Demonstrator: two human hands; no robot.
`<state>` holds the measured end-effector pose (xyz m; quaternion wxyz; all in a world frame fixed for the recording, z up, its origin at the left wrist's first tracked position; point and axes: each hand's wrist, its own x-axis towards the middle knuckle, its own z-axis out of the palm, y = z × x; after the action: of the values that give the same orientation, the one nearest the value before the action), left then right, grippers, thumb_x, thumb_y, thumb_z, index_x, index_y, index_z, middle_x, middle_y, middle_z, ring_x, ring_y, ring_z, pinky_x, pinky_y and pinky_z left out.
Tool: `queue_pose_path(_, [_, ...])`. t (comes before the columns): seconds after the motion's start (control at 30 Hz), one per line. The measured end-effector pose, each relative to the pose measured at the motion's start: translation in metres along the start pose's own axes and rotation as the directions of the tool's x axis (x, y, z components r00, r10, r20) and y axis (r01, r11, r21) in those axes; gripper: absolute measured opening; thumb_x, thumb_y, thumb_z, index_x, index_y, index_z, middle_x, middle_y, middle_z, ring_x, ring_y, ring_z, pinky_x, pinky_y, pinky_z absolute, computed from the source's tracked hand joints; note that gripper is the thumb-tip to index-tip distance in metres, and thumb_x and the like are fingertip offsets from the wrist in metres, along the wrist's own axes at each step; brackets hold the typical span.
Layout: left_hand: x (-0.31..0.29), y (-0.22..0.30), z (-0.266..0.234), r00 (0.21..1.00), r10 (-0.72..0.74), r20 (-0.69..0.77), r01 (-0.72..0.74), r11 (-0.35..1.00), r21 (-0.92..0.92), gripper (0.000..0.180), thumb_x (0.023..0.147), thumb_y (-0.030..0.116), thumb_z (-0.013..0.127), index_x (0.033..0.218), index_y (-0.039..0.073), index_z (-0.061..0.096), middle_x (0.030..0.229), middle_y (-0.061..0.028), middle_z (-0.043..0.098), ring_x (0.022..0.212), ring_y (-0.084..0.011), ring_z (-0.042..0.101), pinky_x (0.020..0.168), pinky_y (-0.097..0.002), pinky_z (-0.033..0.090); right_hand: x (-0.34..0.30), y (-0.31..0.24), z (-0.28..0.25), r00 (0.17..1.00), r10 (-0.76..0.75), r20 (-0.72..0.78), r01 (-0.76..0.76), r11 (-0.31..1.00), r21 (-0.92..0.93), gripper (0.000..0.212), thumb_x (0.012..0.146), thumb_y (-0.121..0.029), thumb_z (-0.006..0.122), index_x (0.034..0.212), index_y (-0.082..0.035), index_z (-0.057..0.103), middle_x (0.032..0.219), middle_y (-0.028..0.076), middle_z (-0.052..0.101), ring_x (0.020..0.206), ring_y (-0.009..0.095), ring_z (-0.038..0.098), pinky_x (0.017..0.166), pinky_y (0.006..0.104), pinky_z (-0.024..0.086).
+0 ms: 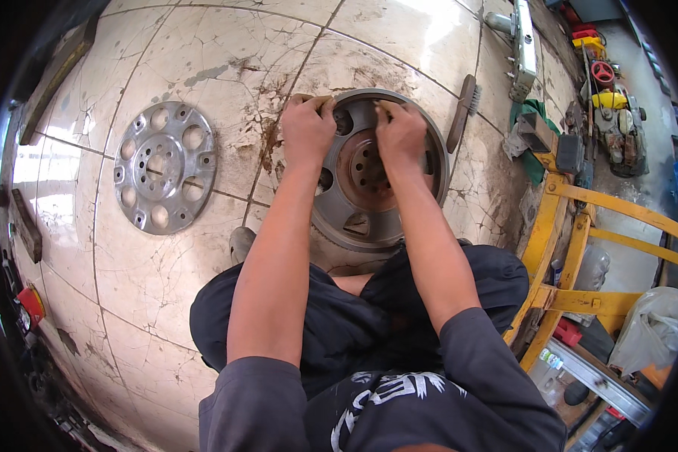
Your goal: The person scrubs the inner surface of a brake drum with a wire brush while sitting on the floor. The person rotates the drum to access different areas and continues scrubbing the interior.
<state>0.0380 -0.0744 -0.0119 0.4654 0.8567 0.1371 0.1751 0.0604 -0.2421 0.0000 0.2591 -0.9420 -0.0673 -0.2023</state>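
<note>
A round grey flywheel (369, 235) with a toothed rim and a rust-brown centre with bolt holes lies between my legs on the tiles. My left hand (307, 132) is closed at its upper left rim, thumb and forefinger against the edge. Over the upper right part of the wheel, my right hand (401, 135) is closed with the fingertips pinched; whatever is in them is hidden. To the left, apart from both hands, a shiny silver plate (165, 169) with large round holes rests flat.
Right of the flywheel lies a wooden-handled wire brush (461, 113). A yellow metal frame (554, 233) stands at right, with a clear plastic bag (650, 331) by it. Oily machine parts (624, 135) sit at the far right. Dark bars (59, 79) lie along the left edge.
</note>
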Motion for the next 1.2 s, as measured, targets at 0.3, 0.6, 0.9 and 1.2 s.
queue_pose_path(0.3, [0.005, 0.002, -0.004, 0.999, -0.04, -0.002, 0.04, 0.998, -0.048, 0.018, 0.089, 0.022, 0.077, 0.099, 0.008, 0.083, 0.095, -0.0195, 0.072, 0.092, -0.0379, 0.069, 0.085, -0.0455, 0.054, 0.007, 0.022, -0.011, 0.992, -0.048, 0.112, 0.053, 0.998, -0.037, 0.023, 0.093, -0.005, 0.065, 0.11, -0.01, 0.079, 0.09, 0.018, 0.068, 0.083, 0.036, 0.07, 0.075, 0.0456, 0.056])
queue_pose_path(0.6, [0.009, 0.0, -0.003, 0.999, -0.033, 0.015, 0.033, 0.999, -0.029, 0.02, 0.089, 0.024, 0.077, 0.099, 0.007, 0.083, 0.095, -0.0206, 0.073, 0.091, -0.0382, 0.069, 0.085, -0.046, 0.054, 0.004, 0.035, -0.007, 0.987, -0.122, 0.107, 0.129, 0.99, -0.058, 0.015, 0.093, -0.015, 0.073, 0.104, -0.014, 0.082, 0.084, 0.015, 0.068, 0.076, 0.034, 0.069, 0.07, 0.0441, 0.057])
queue_pose_path(0.9, [0.003, -0.015, -0.006, 0.994, -0.098, 0.045, 0.1, 0.993, -0.056, 0.021, 0.089, 0.024, 0.078, 0.1, 0.007, 0.083, 0.097, -0.0176, 0.075, 0.09, -0.0351, 0.073, 0.083, -0.0424, 0.056, -0.016, -0.015, 0.011, 0.956, -0.275, 0.106, 0.249, 0.946, 0.208, 0.015, 0.09, -0.011, 0.075, 0.103, -0.012, 0.082, 0.082, 0.016, 0.067, 0.077, 0.038, 0.068, 0.074, 0.0447, 0.055])
queue_pose_path(1.2, [0.003, -0.01, -0.006, 0.995, -0.095, 0.019, 0.096, 0.993, -0.07, 0.02, 0.088, 0.022, 0.078, 0.097, 0.006, 0.083, 0.097, -0.0185, 0.075, 0.089, -0.0355, 0.072, 0.083, -0.0419, 0.056, -0.001, 0.006, -0.003, 0.991, 0.135, 0.01, -0.135, 0.99, -0.042, 0.016, 0.085, -0.021, 0.082, 0.097, -0.01, 0.084, 0.088, 0.015, 0.074, 0.08, 0.035, 0.071, 0.078, 0.0464, 0.056])
